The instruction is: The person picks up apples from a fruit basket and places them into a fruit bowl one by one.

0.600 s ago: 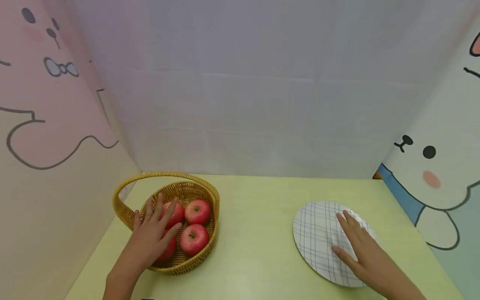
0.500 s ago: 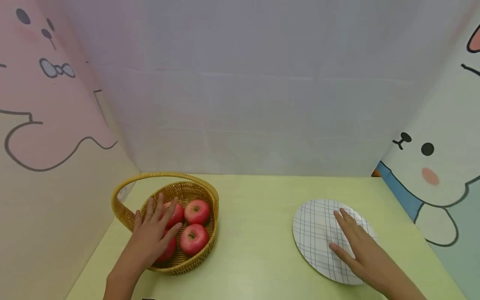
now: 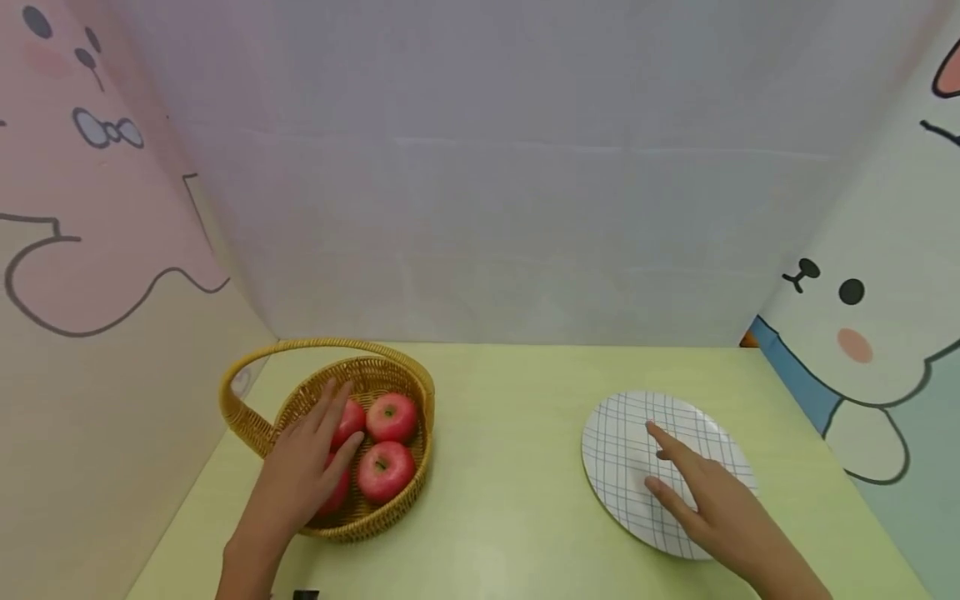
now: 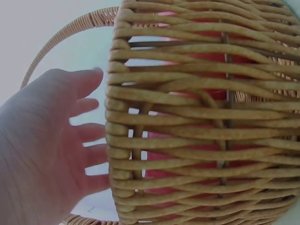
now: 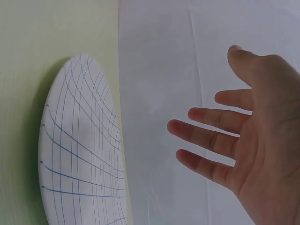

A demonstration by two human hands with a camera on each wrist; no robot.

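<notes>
Over the left side of a wicker basket [image 3: 375,521] my left hand [image 3: 296,467] reaches with extended fingers, covering part of the red apples [image 3: 386,472] inside. Several apples lie in the basket. From the left wrist view, the hand [image 4: 51,136] is just above the woven wall [image 4: 197,112]; whether a fingertip touches an apple is hidden. My right hand [image 3: 712,504] hovers above a round white plate [image 3: 622,442] with blue grid lines. The right wrist view shows its fingers [image 5: 206,131] spread, apart from the plate [image 5: 84,140], holding nothing.
Plate and basket stand on a pale yellow-green table [image 3: 495,467], well apart. The basket's tall handle [image 3: 330,343] arches over its far left side. Cloth walls surround the table at the back [image 3: 480,208] and both sides. A small dark object [image 3: 306,595] shows at the bottom edge.
The left hand's fingers have drawn closer together over the basket. My right hand has turned and shifted slightly left above the plate. The head view has shifted a little.
</notes>
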